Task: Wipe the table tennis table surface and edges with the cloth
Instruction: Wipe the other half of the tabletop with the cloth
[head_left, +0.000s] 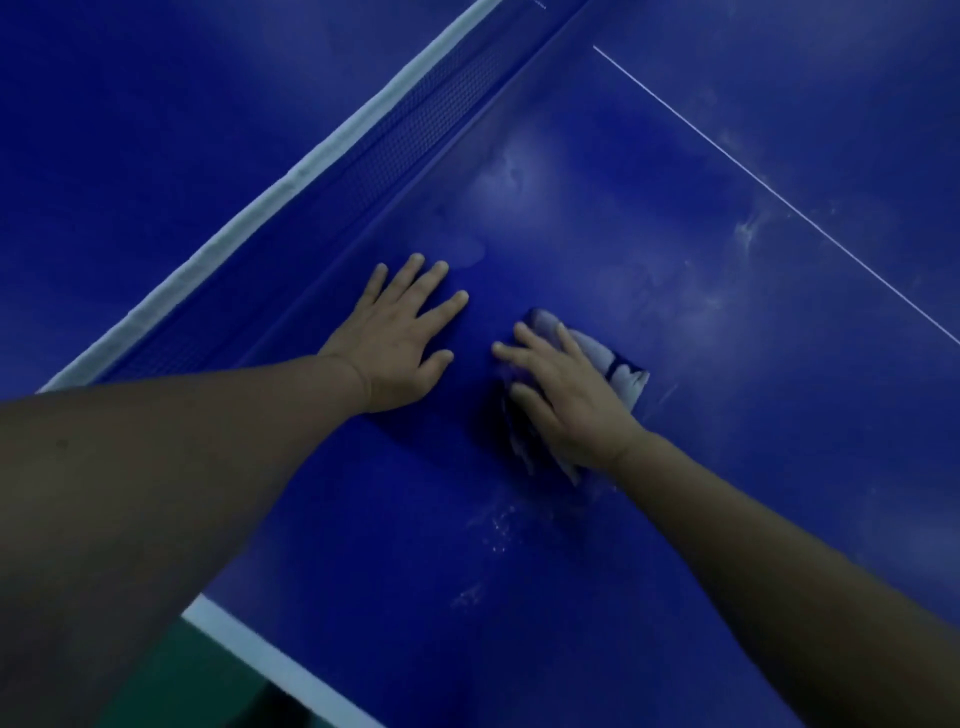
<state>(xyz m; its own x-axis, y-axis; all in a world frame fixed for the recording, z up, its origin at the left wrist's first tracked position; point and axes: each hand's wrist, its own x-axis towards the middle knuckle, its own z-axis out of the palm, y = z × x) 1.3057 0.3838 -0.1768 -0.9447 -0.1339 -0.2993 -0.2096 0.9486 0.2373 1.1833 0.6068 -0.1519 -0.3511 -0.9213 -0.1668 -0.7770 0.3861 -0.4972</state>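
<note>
**Cloth under right hand on blue table, near the net**

Bare forearms are reaching in from the bottom corners, filling the nearest part of the view. Below them, the white edge stripe (270, 662) is running diagonally along the near rim of the table, with dark green floor (171, 675) lying beyond it at the lower left.

The table tennis table (701, 405) is showing a smooth, matte blue surface, marked with pale dusty smears and specks around the middle and toward the thin white centre line (779, 202). Broad bare surface is lying open to the right and toward the near rim.

The left hand (400, 348) is lying flat on the table, fingers straight and spread, holding nothing, just beside the foot of the net. The right hand (566, 400) is pressing palm-down on the cloth (623, 374), fingers extended over it rather than curled round it. The cloth is a crumpled, soft fabric, pale with dark blue markings, sticking out past the hand on the far side and at the wrist. The two hands are near each other but apart.

The net (415, 130) is crossing diagonally from left to upper centre: dark blue mesh topped with a white fabric band (291, 182).
</note>
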